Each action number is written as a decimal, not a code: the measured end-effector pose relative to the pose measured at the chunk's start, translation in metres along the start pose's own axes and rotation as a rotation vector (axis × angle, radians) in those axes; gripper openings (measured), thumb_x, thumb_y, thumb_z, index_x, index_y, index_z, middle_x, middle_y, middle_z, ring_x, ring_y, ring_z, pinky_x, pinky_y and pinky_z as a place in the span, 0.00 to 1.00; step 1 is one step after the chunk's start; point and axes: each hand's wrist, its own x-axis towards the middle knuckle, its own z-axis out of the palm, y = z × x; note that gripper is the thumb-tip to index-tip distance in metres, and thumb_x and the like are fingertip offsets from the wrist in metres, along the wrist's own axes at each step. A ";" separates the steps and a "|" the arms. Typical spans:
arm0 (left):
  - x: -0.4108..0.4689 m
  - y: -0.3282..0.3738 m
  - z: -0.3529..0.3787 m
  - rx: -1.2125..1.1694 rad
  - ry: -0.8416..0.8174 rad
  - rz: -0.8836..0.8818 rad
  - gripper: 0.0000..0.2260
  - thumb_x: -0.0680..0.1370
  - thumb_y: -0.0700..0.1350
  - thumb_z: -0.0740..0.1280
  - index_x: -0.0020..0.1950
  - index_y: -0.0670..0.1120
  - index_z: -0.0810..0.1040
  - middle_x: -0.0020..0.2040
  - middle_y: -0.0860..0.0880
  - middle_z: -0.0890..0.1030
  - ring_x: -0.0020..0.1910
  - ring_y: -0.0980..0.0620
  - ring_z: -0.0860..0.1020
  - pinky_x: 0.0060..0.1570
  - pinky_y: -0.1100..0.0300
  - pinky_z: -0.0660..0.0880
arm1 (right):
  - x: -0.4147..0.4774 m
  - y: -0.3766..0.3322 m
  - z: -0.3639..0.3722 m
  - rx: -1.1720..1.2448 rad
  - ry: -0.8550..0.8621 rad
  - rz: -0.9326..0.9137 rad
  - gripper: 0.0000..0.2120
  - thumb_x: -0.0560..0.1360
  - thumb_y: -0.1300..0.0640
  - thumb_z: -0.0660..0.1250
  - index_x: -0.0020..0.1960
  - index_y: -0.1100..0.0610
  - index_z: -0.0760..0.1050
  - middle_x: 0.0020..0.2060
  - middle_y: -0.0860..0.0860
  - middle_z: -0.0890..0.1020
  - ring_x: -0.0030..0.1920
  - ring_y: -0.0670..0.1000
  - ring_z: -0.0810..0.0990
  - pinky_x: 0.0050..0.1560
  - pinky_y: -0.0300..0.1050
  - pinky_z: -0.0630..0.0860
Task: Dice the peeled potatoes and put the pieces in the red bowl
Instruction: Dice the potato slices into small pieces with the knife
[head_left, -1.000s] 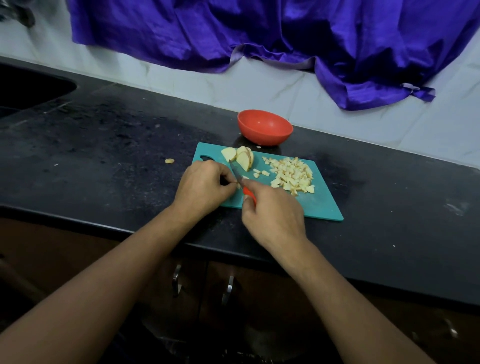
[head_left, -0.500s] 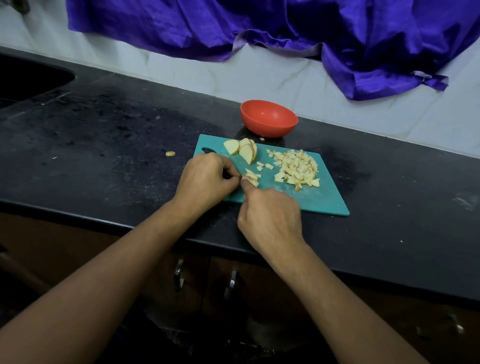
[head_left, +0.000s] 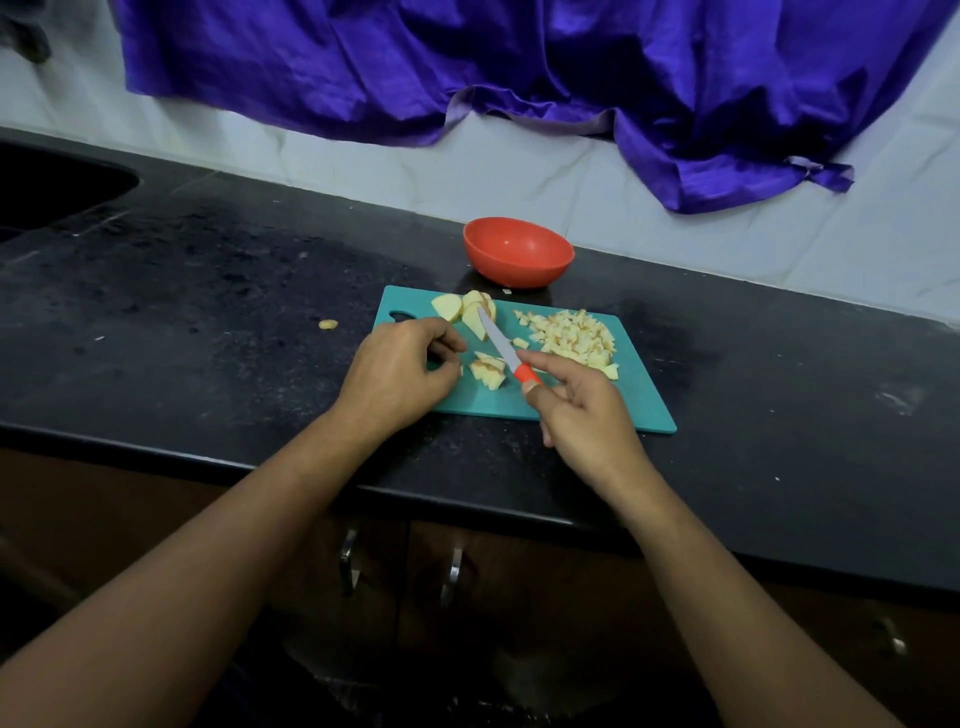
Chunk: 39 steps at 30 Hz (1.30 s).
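Observation:
A teal cutting board (head_left: 613, 400) lies on the black counter. My right hand (head_left: 587, 421) grips a knife (head_left: 501, 345) by its red handle, the blade raised and pointing up-left toward the larger potato chunks (head_left: 467, 309) at the board's far left. My left hand (head_left: 397, 371) rests on the board's left end with curled fingers; nothing shows in them. A few freshly cut pieces (head_left: 488, 371) lie between my hands. A pile of diced potato (head_left: 571, 335) covers the board's right half. The red bowl (head_left: 518, 254) stands just behind the board, with nothing visible inside it.
One stray potato bit (head_left: 328, 325) lies on the counter left of the board. A dark sink (head_left: 52, 187) sits at the far left. Purple cloth (head_left: 519, 78) hangs over the white wall behind. Cabinet handles (head_left: 348, 561) show below the counter edge.
The knife has come up off the cut pieces and now points toward the chunks. My left hand has let go of the piece it held and drawn slightly left.

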 end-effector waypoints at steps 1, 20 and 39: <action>-0.001 0.001 0.000 0.006 -0.003 0.012 0.10 0.76 0.43 0.71 0.56 0.51 0.84 0.48 0.58 0.85 0.49 0.61 0.82 0.57 0.58 0.79 | 0.002 0.002 0.000 -0.012 0.008 -0.011 0.18 0.83 0.55 0.65 0.71 0.44 0.76 0.24 0.45 0.73 0.29 0.51 0.71 0.33 0.52 0.71; 0.027 0.002 -0.005 0.187 -0.286 0.078 0.28 0.71 0.49 0.70 0.72 0.53 0.76 0.64 0.52 0.76 0.47 0.55 0.75 0.55 0.52 0.77 | 0.005 0.022 0.004 -0.132 0.207 -0.145 0.20 0.82 0.52 0.65 0.73 0.43 0.74 0.27 0.40 0.72 0.24 0.44 0.69 0.28 0.38 0.64; 0.027 0.021 0.031 0.386 -0.074 0.156 0.19 0.74 0.69 0.65 0.52 0.55 0.78 0.49 0.54 0.76 0.49 0.51 0.77 0.40 0.55 0.70 | 0.007 0.024 0.004 -0.134 0.211 -0.139 0.20 0.82 0.52 0.65 0.73 0.42 0.74 0.28 0.44 0.75 0.25 0.45 0.69 0.29 0.40 0.65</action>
